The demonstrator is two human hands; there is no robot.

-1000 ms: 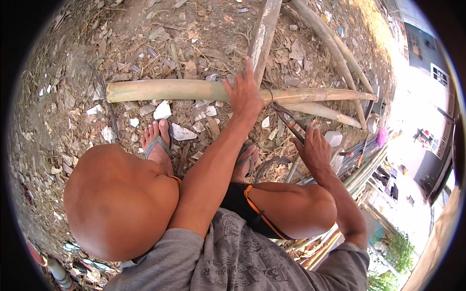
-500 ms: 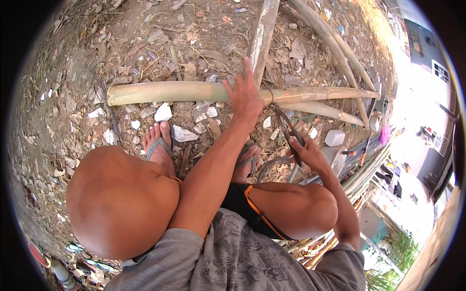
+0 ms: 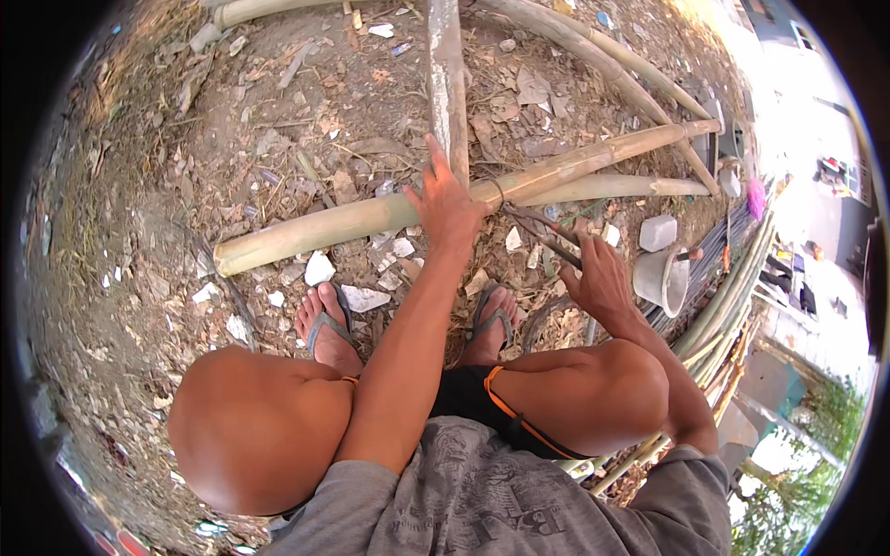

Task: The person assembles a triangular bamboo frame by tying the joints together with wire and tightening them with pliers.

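My left hand (image 3: 447,211) lies over a thick pale bamboo pole (image 3: 315,239), fingers spread and pressed onto it where it meets a weathered whitish pole (image 3: 445,83). A thin dark wire loop (image 3: 502,191) goes around the bamboo just right of that hand. My right hand (image 3: 598,276) is closed around the handles of metal pincers (image 3: 542,232). Their jaws reach the wire at the near side of the bamboo. Whether the jaws grip the wire is too small to tell.
Another bamboo pole (image 3: 621,188) lies beneath the joint on the right, and two more poles (image 3: 603,60) slant behind. A white bucket (image 3: 660,281) and a pale block (image 3: 658,233) sit at right, beside long stacked rods (image 3: 718,296). White shards (image 3: 364,299) litter the leafy ground near my feet.
The view has shifted, so the bamboo now slants, its left end nearer me. The pincers have swung from steep to flatter, with my right hand's grip shifted on the handles. My left hand stays on the bamboo.
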